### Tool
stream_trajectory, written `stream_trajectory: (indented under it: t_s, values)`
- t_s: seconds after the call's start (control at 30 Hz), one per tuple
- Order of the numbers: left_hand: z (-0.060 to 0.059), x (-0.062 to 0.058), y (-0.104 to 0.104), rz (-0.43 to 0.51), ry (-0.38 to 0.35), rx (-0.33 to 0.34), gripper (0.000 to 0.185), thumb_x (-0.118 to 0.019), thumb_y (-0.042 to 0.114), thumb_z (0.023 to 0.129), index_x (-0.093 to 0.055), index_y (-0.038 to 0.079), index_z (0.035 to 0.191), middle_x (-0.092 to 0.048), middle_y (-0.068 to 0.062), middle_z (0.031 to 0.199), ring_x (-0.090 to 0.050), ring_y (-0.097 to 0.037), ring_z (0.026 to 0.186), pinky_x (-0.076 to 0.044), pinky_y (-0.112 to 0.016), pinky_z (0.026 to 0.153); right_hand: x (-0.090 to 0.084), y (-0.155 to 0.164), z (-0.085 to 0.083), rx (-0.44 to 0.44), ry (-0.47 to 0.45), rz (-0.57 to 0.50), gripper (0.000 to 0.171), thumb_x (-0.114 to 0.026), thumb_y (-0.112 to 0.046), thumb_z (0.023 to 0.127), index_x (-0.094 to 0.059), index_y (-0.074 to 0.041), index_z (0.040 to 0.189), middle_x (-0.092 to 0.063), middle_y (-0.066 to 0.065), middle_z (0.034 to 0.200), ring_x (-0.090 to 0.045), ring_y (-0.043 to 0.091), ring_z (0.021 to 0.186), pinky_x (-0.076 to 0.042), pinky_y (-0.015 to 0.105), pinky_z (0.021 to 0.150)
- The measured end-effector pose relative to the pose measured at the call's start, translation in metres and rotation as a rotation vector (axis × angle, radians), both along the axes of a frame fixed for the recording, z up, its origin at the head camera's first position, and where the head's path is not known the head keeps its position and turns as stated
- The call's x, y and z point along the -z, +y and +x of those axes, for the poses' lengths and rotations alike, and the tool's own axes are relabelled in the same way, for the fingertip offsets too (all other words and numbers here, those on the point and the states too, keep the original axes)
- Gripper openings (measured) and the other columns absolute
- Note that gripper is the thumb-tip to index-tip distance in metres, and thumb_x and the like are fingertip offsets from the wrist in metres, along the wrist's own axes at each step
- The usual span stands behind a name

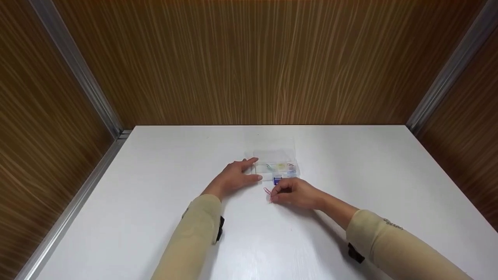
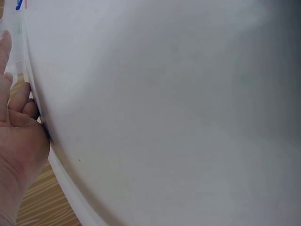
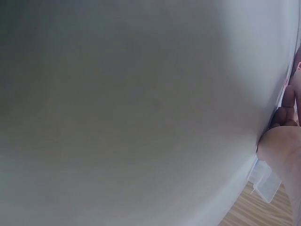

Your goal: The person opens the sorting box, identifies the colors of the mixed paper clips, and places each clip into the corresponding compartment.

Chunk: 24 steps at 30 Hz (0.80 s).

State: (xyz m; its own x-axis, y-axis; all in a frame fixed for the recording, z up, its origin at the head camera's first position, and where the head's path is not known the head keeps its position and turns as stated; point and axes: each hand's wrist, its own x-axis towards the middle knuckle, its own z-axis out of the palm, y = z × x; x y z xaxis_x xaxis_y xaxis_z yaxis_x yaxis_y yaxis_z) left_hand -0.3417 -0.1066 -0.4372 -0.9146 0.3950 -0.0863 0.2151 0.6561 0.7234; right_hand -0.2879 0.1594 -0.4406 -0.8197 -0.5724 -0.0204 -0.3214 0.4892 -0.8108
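Observation:
A clear plastic compartment box (image 1: 266, 177) lies on the white table with its transparent lid (image 1: 274, 149) tipped open at the back. Small coloured clips show inside, among them a green one (image 1: 269, 167) and a yellow one (image 1: 281, 166). My left hand (image 1: 234, 177) rests at the box's left end, thumb along the front and index finger extended toward the lid side. Just in front of the box, my right hand (image 1: 293, 192) pinches a pink paper clip (image 1: 267, 190) between thumb and fingertips. A blue binder clip (image 1: 277, 181) shows beside the right hand, partly hidden by it.
The white tabletop (image 1: 155, 175) runs back to a wood-grain panel (image 1: 249, 62), with similar panels at left and right. Metal rails (image 1: 93, 93) line the corners. Both wrist views are mostly filled by the blurred white table surface.

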Motion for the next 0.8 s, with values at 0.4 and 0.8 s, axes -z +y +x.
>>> stream_trajectory:
  t_s: [0.4,0.8]
  values:
    - [0.001,0.000,0.000,0.022,0.002,0.001,0.073,-0.073,0.052,0.097,-0.045,0.036,0.163,-0.039,-0.004,0.169,-0.027,-0.028,0.159,-0.019,-0.049,0.129,-0.004,0.003,-0.003,0.067,-0.035,-0.073,0.010,-0.074,-0.011,0.100,-0.081,-0.009,0.107,-0.074,0.005,0.100,-0.057,0.018,0.094,-0.045,0.024,0.078]
    - [0.001,0.001,0.000,0.034,0.017,0.012,0.073,-0.073,0.052,0.098,-0.046,0.033,0.163,-0.040,-0.007,0.168,-0.028,-0.029,0.159,-0.021,-0.048,0.128,-0.023,0.004,-0.009,0.147,0.018,-0.081,0.010,-0.074,-0.011,0.101,-0.081,-0.008,0.108,-0.073,0.007,0.101,-0.058,0.019,0.089,-0.049,0.023,0.074]
